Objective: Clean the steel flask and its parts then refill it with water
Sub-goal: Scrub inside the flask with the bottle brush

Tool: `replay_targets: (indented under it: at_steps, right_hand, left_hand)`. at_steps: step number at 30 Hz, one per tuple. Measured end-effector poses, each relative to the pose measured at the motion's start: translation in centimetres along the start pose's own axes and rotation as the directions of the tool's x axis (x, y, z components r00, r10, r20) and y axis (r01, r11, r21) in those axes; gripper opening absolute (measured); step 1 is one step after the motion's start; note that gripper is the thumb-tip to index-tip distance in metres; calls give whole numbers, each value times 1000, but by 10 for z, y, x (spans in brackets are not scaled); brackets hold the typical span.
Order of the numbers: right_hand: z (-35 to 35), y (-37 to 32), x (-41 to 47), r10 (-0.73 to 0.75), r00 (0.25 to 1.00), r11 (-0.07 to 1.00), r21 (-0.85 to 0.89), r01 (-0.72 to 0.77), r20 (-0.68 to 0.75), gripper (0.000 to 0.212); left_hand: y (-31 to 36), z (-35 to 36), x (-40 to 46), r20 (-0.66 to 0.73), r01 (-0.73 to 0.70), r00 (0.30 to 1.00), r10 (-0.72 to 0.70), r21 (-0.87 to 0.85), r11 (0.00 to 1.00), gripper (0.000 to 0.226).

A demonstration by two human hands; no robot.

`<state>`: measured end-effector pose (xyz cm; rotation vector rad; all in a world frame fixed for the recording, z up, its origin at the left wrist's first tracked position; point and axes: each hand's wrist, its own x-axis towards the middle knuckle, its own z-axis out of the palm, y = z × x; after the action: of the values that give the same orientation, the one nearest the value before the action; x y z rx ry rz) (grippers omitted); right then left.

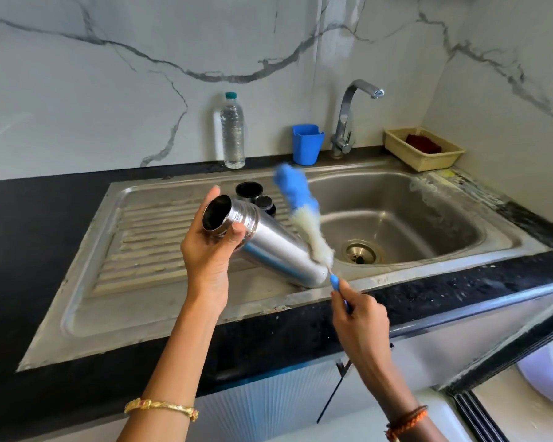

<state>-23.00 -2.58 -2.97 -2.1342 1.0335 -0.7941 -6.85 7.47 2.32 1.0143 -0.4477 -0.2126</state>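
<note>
The steel flask (268, 247) is being held tilted over the sink's ribbed draining board (147, 247), its open mouth pointing up and to the left, its base down toward the front edge of the sink. The left hand (209, 250) is gripping it at the neck, thumb across the near side and fingers wrapping behind the rim. The flask has no cap on.

A bottle brush (300, 212) with a blue tip and white bristles is lying against the outside of the flask's right side, its head blurred. The right hand (358, 314) is pinching the brush's thin blue handle between curled fingers just below the flask's base.

Behind the flask, on the draining board, two dark flask parts are standing side by side: a black cup (249, 192) and a smaller dark stopper (265, 204), close together.

To the right, the sink bowl (428, 224) is showing its drain. The tap (348, 119) is rising at the back of the black counter (29, 224). Near it are standing a blue cup (307, 144), a clear water bottle (233, 132) with a green cap, and a beige basket (425, 148) holding something dark red. A gold bangle (160, 408) is circling the left wrist, and orange threads (407, 421) the right.
</note>
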Motion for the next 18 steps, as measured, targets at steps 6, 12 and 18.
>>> replay_targets:
  at_steps: [6, 12, 18]
  right_hand:
    - [-6, -34, -12, -331, 941, 936, -150, 317, -73, 24]
    - [-9, -25, -4, -306, 950, 888, -377, 264, -55, 35]
    - [-19, -36, -1, -206, 978, 917, -343, 203, 28, 24]
  left_hand:
    - [2, 21, -8, -89, -9, 996, 8, -5, 1000, 42]
    - [1, 21, -5, -113, 3, 993, -12, -80, 997, 38]
    - [11, 12, 4, 8, -81, 997, 81, -28, 996, 47]
